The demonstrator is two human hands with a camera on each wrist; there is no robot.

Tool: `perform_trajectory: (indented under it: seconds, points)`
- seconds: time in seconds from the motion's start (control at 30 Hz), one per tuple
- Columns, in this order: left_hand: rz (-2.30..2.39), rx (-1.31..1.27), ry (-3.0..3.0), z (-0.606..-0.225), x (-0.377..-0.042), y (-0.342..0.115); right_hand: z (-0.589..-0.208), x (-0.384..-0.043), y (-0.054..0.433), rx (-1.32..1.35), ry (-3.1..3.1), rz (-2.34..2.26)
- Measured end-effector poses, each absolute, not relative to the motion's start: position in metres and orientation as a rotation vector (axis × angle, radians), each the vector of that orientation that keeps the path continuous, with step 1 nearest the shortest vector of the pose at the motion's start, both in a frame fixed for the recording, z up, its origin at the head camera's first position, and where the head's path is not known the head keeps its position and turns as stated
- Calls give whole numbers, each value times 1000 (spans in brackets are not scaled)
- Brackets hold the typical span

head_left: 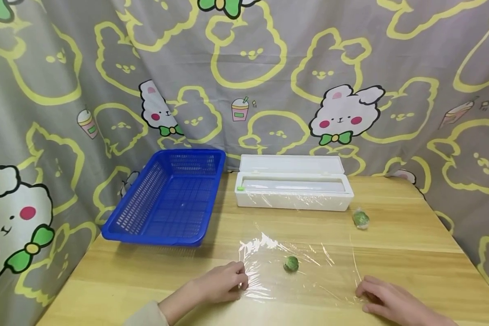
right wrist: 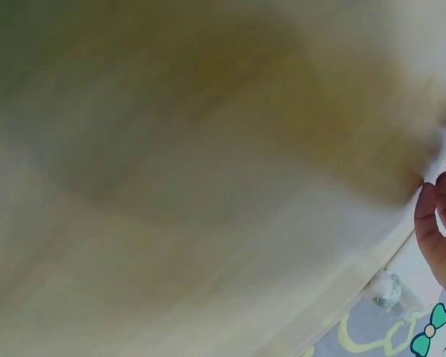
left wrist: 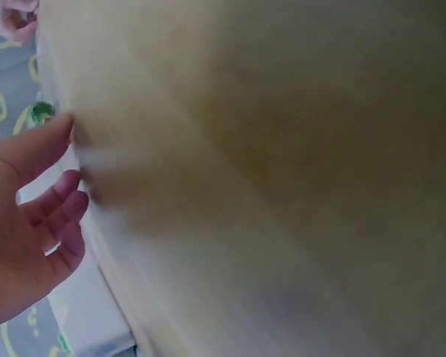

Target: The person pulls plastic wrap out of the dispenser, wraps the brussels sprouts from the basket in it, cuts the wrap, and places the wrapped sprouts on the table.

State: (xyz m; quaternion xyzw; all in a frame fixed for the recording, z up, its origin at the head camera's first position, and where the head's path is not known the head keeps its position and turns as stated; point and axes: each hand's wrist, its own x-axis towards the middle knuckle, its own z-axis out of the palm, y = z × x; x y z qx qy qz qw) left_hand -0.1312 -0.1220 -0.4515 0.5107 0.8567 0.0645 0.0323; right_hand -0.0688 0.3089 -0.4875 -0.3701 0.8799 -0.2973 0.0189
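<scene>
On wood; crinkled film, round vegetable

No txt, brand or nos. I can read from where I'm standing. Nearest thing to a label: a green patch on the pink drink cup printed on the curtain, approx. mid-curtain; no legible wording on it. Another printed cup, further L, has a similar patch, also unreadable.
</scene>
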Motion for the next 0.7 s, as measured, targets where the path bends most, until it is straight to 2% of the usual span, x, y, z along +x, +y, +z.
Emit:
perform_trajectory:
  seconds: [0.13, 0.27, 0.5, 0.7]
  points:
    - [208, 1731, 2704, -459, -133, -122, -490, -71, 301, -1344, 2927, -879]
    - [297, 1653, 2698, -460, -134, -124, -489, -74, 297, -1374, 3041, -879]
    - [557, 1247, 2636, -449, -145, -124, -474, -78, 298, -1027, 2962, -935]
    - [791, 1065, 2551, -447, -161, -120, -469, -87, 297, -831, 2866, -1041]
